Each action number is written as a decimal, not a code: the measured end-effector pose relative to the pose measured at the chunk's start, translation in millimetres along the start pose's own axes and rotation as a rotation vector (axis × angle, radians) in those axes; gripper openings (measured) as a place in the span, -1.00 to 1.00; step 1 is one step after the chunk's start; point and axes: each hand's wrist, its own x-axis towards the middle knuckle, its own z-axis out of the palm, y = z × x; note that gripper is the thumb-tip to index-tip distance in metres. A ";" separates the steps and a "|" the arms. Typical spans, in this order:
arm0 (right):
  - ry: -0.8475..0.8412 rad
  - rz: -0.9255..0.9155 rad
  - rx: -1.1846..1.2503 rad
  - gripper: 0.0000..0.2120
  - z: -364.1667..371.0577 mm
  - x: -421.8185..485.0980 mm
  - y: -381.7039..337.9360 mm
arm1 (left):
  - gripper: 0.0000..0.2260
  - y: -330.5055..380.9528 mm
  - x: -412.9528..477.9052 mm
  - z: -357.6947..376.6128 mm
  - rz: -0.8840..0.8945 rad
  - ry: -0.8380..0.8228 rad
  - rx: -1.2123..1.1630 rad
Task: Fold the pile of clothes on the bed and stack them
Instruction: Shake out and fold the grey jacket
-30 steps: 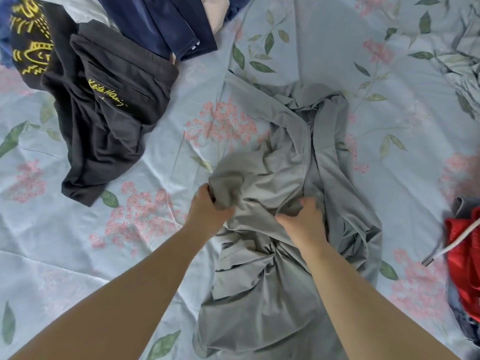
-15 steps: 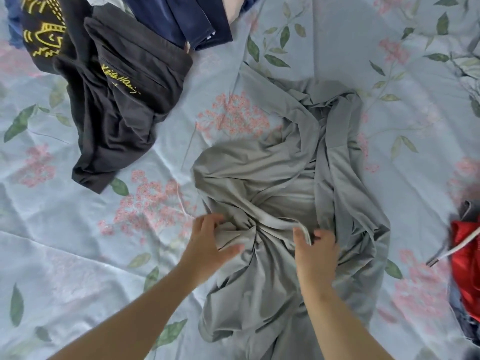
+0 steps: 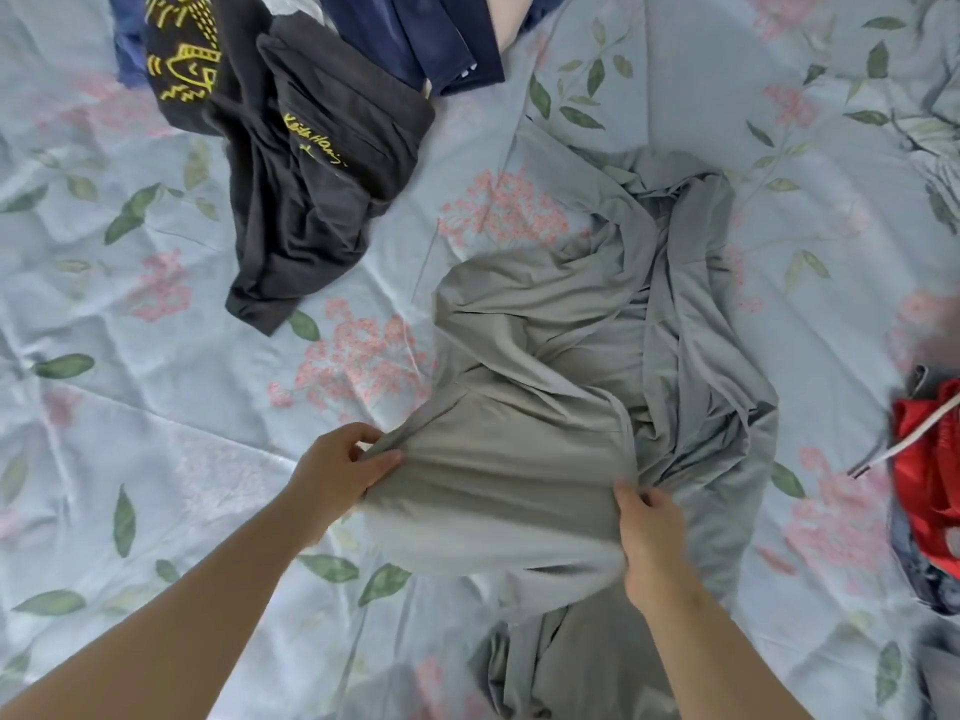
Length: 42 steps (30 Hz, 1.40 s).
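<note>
Your left hand (image 3: 340,467) and right hand (image 3: 649,532) each pinch an edge of the grey shirt (image 3: 519,491), stretched between them above the bed (image 3: 156,407).

Soft, even daylight fills the view, leaving the bed (image 3: 156,407) bright and slightly washed out. Shadows are faint, gathering only in the folds of the grey garment (image 3: 519,485). Far right of it, the red clothing (image 3: 930,485) is blurred, and the frame's edges bend.
</note>
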 end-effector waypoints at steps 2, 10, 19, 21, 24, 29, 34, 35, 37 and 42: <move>-0.179 0.181 0.061 -0.65 4.7 -11.5 7.9 | -0.77 -6.8 -7.7 2.9 -0.101 -0.118 0.062; -0.390 0.046 0.203 -0.84 19.6 -36.1 48.5 | -0.79 -44.8 -34.8 14.5 -0.134 -0.219 -0.228; -0.202 -0.142 -0.334 -0.88 15.3 -49.5 77.9 | -0.55 -80.4 -43.4 14.7 -0.233 -0.180 0.570; -0.286 -0.206 -0.279 -0.82 22.4 -56.6 89.5 | -0.59 -87.5 -42.7 24.2 -0.168 -0.169 0.356; -0.273 -0.443 -0.731 -0.51 33.2 -66.6 115.5 | -0.79 -92.6 -46.6 29.1 -0.110 -0.081 0.111; -0.082 -0.689 -1.152 -0.35 20.0 -64.9 135.0 | -0.87 -101.9 -48.2 13.2 -0.049 0.148 0.105; 0.020 -0.504 -1.329 -0.63 -27.3 -67.3 132.7 | -0.86 -106.0 -61.7 17.3 -0.073 0.170 0.482; 0.046 -0.453 -1.356 -0.67 -35.3 -66.6 133.0 | -0.84 -104.0 -66.8 23.9 -0.049 0.196 0.575; 0.071 -0.399 -1.339 -0.75 -46.2 -63.5 130.7 | -0.73 -97.0 -76.2 44.1 0.153 0.299 0.727; 0.123 -0.390 -0.632 -0.76 -47.1 -60.5 119.0 | -0.53 -80.6 -90.4 110.1 0.412 -0.224 0.833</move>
